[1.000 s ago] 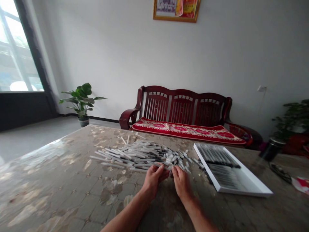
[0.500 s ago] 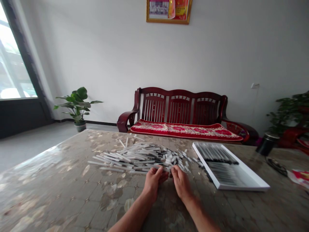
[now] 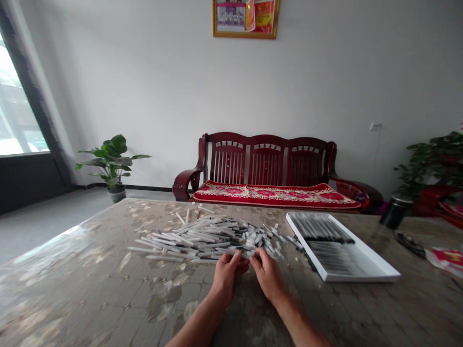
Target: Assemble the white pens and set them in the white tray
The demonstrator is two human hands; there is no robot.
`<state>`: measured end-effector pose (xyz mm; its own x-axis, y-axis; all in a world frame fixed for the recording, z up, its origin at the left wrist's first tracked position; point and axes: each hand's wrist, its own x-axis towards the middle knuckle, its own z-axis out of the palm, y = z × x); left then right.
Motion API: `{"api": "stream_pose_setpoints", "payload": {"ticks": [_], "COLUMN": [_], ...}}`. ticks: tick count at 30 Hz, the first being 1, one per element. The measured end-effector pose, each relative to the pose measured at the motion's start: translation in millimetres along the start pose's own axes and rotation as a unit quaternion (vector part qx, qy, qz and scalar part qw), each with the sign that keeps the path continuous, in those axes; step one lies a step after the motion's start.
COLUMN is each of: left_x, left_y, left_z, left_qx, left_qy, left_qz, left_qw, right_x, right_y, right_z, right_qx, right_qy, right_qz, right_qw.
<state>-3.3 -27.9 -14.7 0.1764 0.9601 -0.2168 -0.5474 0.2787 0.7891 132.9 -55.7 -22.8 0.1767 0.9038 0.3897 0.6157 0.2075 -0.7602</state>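
Note:
My left hand (image 3: pixel 227 274) is closed with thumb and fingertips pinched on a slim pale pen, mostly hidden by the fingers. Close beside it, my right hand (image 3: pixel 268 275) pinches at the pen's right end; the exact part between these fingertips is too small to make out. Just beyond both hands lies a loose pile of whitish pen barrels (image 3: pixel 181 237), with dark pieces among them. Short clear caps (image 3: pixel 255 235) are heaped at the pile's right side.
To the right, a white shallow box (image 3: pixel 376 262) holds two rows of dark-tipped pens (image 3: pixel 321 226). A black canister (image 3: pixel 395 213), a dark cable (image 3: pixel 408 245) and a red-and-white packet (image 3: pixel 448 259) sit farther right. Behind the patterned table (image 3: pixel 108 308) stands a wooden bench (image 3: pixel 267 161).
The camera view has shifted slightly, so everything sits a little to the left. My hands stay together at the pile's near edge, with the right fingers slightly more bent.

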Motion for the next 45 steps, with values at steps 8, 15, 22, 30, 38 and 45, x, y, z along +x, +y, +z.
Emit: {"api": "stream_pose_setpoints", "payload": {"ticks": [8,15,22,30,38,45], "left_x": [2.0,4.8,6.2,2.6,2.3,3.7], "left_y": [-0.4,-2.2,-2.4,-2.1,2.3,3.9], "left_z": [0.6,-3.7,-3.5,-2.5,-0.1,-0.6], "left_qx": [0.028,0.058,0.079,0.098,0.111,0.124], "left_qy": [0.008,-0.022,-0.010,-0.035,-0.003,-0.008], "left_qz": [0.011,0.018,0.019,0.042,0.056,0.057], "left_qw": [1.000,0.998,0.997,0.994,0.992,0.991], "right_x": [0.2,0.2,-0.7,1.8,18.7,20.3], "right_y": [0.4,1.6,-0.2,7.3,38.8,52.9], "right_z": [1.2,4.9,-0.8,1.9,-42.1,-46.0], "right_qx": [-0.016,-0.034,0.011,-0.037,-0.253,-0.364], "right_qy": [-0.012,-0.007,-0.018,-0.002,0.086,0.014], "right_qz": [0.019,0.011,0.030,0.008,0.055,0.063], "right_qw": [1.000,0.999,0.999,0.999,0.962,0.929]}}
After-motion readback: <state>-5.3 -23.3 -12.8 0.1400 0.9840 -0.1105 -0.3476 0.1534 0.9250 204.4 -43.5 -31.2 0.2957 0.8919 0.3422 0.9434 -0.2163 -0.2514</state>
